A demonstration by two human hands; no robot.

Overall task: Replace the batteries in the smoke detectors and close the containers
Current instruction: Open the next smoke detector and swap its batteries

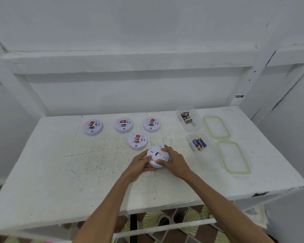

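While close beside the held detector (157, 156), another detector (137, 140), two open containers (199, 124) (208, 156).

Bare makeshift workroom, rough white-painted wooden bench (60, 172), white shelf frame (112, 62), patterned floor tiles (156, 218)

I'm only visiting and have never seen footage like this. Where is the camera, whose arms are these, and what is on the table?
No machine here: a person wears a camera on the head, so this one picture looks forward and down at their own arms. The left hand and right hand both hold one round white smoke detector at the white table. Four more detectors lie behind it, each showing something red. On the right are two open clear boxes with batteries inside, and two green-rimmed lids lie beside them.
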